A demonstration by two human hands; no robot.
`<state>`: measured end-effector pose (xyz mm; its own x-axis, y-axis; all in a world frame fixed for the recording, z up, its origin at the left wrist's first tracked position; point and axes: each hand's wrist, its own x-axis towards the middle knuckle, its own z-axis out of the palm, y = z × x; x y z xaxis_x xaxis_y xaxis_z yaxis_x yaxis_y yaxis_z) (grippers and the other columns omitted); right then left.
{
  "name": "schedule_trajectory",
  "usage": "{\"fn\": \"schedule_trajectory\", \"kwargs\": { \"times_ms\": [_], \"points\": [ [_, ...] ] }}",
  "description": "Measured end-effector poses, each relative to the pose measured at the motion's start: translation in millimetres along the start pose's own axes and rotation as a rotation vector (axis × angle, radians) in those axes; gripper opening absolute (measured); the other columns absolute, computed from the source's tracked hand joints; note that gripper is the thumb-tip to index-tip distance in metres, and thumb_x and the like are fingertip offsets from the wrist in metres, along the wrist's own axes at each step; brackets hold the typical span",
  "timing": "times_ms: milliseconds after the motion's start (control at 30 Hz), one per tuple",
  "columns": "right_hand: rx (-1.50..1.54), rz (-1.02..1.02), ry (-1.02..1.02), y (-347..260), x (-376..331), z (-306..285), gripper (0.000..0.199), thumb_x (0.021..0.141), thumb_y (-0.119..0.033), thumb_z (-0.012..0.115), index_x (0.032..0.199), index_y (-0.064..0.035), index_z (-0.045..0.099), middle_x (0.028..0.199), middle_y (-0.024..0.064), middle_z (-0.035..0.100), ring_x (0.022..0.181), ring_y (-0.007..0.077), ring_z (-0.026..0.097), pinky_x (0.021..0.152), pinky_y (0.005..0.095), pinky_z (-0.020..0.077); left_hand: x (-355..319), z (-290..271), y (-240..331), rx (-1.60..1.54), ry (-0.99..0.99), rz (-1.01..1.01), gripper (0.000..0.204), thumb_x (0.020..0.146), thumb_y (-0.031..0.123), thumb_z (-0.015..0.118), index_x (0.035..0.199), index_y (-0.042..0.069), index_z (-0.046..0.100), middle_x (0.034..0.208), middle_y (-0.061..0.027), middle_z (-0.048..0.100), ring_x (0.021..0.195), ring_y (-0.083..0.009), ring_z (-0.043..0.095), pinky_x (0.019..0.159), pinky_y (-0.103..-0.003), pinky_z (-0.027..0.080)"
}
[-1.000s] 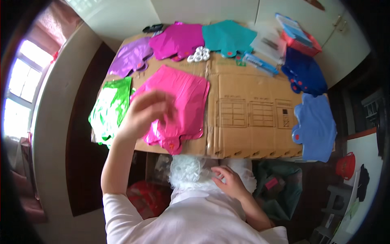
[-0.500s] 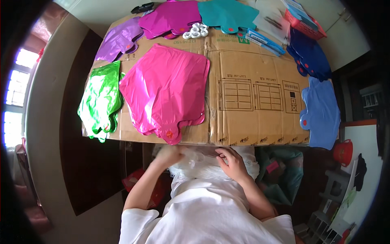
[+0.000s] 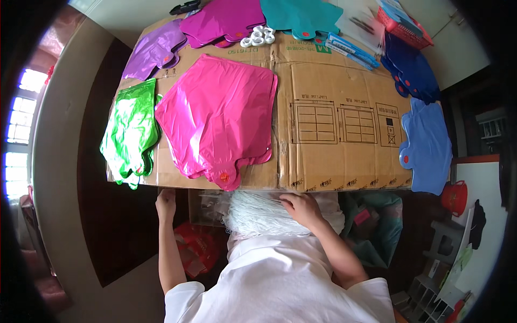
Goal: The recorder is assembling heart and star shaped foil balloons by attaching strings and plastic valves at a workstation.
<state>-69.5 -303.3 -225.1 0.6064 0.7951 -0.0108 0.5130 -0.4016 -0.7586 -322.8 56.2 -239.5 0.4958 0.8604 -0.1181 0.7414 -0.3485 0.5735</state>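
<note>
At the near-left corner of the cardboard (image 3: 342, 167) lies a first sheet (image 3: 128, 126); right of it, a second sheet (image 3: 221, 113) reaches the near edge. Behind these, a third sheet (image 3: 152, 51) lies toward the far-left corner. A fourth sheet (image 3: 222, 20) and fifth sheet (image 3: 299, 19) line the far edge, rings (image 3: 258, 36) before their meeting point. Packets (image 3: 353, 51) lie left of a basket (image 3: 401, 28) at the far-right corner; a sixth sheet (image 3: 412, 67) and seventh sheet (image 3: 428, 148) follow the right edge. A strand bundle (image 3: 258, 212) lies before the near edge.
</note>
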Motion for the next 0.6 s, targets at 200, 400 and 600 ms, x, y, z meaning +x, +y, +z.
{"fn": "schedule_trajectory", "kwargs": {
  "times_ms": [200,400,600],
  "points": [
    [-0.063,0.035,-0.112,7,12,15,0.016,0.079,-0.019,0.063,0.091,-0.0089,0.066,0.077,0.0119,0.065,0.069,0.0273,0.063,0.065,0.0343,0.0495,-6,10,60,0.084,-0.149,0.009,0.023,0.081,0.016,0.060,0.098,0.001,0.061,0.088,-0.0200,0.064,0.087,-0.0349,0.062,0.071,-0.038,0.048],
    [0.619,0.197,0.020,-9,12,-4,0.013,0.085,-0.013,0.058,0.090,-0.0007,0.060,0.073,0.0077,0.063,0.067,0.0188,0.063,0.059,0.0289,0.0483,-64,57,179,-0.007,-0.526,0.454,0.036,0.076,0.021,0.067,0.105,0.002,0.058,0.099,-0.0218,0.060,0.091,-0.0384,0.057,0.075,-0.042,0.046],
    [0.626,0.125,-0.119,-62,1,-73,0.005,0.085,-0.006,0.059,0.085,-0.0014,0.057,0.066,0.0005,0.053,0.057,0.0033,0.043,0.050,0.0191,0.0341,-89,79,241,-0.222,-0.770,0.639,0.021,0.079,0.013,0.064,0.095,-0.001,0.062,0.082,-0.0162,0.064,0.072,-0.0309,0.062,0.065,-0.036,0.048]
  ]
}}
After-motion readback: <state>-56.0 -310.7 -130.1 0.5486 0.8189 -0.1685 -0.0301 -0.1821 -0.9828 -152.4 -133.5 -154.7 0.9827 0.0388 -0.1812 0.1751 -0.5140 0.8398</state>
